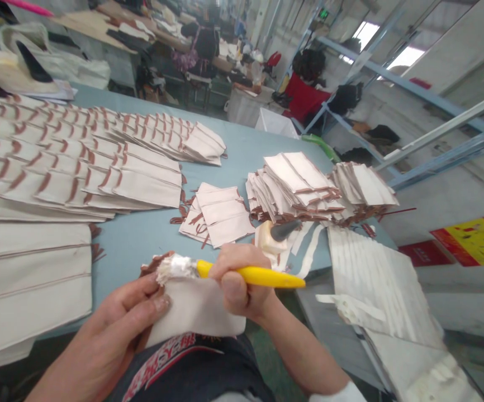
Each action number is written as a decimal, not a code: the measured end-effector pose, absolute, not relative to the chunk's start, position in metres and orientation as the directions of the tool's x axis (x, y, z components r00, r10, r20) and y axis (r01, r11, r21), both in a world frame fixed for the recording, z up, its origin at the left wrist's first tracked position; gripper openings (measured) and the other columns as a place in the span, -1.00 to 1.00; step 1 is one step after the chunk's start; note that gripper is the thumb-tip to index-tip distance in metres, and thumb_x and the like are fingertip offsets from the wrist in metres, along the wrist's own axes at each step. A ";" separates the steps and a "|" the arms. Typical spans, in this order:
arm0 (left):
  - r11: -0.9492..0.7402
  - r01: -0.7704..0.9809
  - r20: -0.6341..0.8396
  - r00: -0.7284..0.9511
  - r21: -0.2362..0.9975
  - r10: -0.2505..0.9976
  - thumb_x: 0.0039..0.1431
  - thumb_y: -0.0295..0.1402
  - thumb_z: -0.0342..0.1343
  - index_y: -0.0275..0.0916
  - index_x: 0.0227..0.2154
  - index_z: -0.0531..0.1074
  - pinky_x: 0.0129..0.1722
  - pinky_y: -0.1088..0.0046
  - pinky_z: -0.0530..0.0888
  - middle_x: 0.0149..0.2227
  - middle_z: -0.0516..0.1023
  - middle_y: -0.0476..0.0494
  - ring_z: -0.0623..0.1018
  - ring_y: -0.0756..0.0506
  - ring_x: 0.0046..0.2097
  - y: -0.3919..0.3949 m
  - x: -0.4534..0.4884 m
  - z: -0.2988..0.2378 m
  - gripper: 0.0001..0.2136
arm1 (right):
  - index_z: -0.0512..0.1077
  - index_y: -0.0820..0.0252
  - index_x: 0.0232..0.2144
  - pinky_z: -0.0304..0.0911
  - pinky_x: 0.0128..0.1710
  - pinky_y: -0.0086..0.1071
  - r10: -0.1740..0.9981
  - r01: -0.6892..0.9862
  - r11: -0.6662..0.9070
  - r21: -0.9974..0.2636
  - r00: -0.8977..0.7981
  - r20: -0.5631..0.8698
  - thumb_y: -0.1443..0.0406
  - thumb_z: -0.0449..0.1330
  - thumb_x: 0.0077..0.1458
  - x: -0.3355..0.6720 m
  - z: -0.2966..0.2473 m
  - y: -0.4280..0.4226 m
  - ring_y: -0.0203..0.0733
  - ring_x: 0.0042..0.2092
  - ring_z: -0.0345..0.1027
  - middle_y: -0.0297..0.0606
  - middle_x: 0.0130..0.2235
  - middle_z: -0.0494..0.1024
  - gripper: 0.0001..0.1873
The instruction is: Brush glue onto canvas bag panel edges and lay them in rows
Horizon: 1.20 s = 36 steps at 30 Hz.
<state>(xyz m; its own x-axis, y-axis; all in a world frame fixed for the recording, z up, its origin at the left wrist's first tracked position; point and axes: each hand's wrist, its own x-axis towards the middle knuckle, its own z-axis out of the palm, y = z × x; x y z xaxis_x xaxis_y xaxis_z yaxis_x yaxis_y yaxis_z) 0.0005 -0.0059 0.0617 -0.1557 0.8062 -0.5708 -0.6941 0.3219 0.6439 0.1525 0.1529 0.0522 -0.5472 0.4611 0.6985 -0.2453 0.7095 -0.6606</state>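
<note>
My right hand (238, 282) is closed around a yellow-handled brush (250, 275) whose glue-caked white bristles rest on the top edge of a cream fabric piece (194, 310). My left hand (131, 315) pinches that piece at its left edge, thumb on top, holding it at the near edge of the blue table (141, 237). Brown trim shows at the piece's upper left corner.
Rows of cream pieces with brown strips (70, 162) cover the table's left. A small pile (219, 215) and taller stacks (296, 187) lie ahead, with a glue pot (269, 237) beside them. A board with white strips (376, 279) is right. A person sits far back.
</note>
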 end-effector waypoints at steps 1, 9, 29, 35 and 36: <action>0.329 -0.691 -0.573 -0.151 0.644 0.806 -0.17 -0.39 0.57 -0.09 0.00 0.76 -0.19 0.25 0.76 -0.15 0.87 -0.15 0.81 -0.37 -0.07 -0.006 0.000 0.063 -0.45 | 0.54 0.02 -0.22 0.57 -0.33 -0.27 0.447 -0.273 0.737 -0.618 -0.490 0.749 0.13 0.14 0.55 0.149 0.057 0.154 -0.17 -0.44 0.54 -0.30 -0.42 0.64 -0.72; 0.347 -0.716 -0.677 -0.235 0.606 0.698 -0.24 -0.43 0.59 -0.07 -0.11 0.75 -0.16 0.37 0.76 -0.14 0.87 -0.06 0.83 -0.30 -0.04 0.001 0.004 0.094 -0.49 | 0.54 0.06 -0.09 0.52 -0.41 -0.43 0.265 -0.423 0.809 -0.409 -0.358 0.895 0.15 0.15 0.60 0.143 0.065 0.156 -0.29 -0.52 0.51 -0.40 -0.44 0.66 -0.78; 0.277 -0.634 -0.607 -0.387 0.722 0.694 -0.19 -0.21 0.58 -0.08 -0.09 0.75 -0.26 0.30 0.75 -0.16 0.85 -0.13 0.81 -0.37 -0.10 0.002 0.012 0.047 -0.51 | 0.50 0.09 -0.10 0.20 -0.56 -0.35 0.207 -0.233 0.906 -0.353 -0.483 0.851 0.24 0.13 0.58 0.178 0.070 0.165 -0.31 -0.61 0.33 -0.44 -0.49 0.57 -0.83; 0.248 0.136 -0.141 -0.530 0.959 0.836 0.21 0.02 0.26 -0.15 -0.16 0.77 -0.06 0.20 0.72 -0.19 0.79 -0.16 0.71 -0.28 -0.19 0.013 0.017 0.058 -0.62 | 0.49 0.10 -0.12 0.36 -0.48 -0.42 0.254 -0.144 0.930 -0.338 -0.412 0.875 0.26 0.02 0.63 0.159 0.064 0.133 -0.34 -0.58 0.35 -0.47 -0.49 0.59 -0.73; 0.202 0.239 -0.047 -0.527 0.950 0.848 0.26 0.00 0.21 -0.14 -0.21 0.77 -0.07 0.22 0.72 -0.27 0.76 -0.14 0.70 -0.26 -0.23 0.015 0.017 0.060 -0.64 | 0.49 0.08 -0.12 0.40 -0.45 -0.43 0.241 -0.121 0.935 -0.334 -0.474 0.847 0.22 0.04 0.63 0.159 0.061 0.128 -0.34 -0.59 0.34 -0.48 -0.50 0.58 -0.74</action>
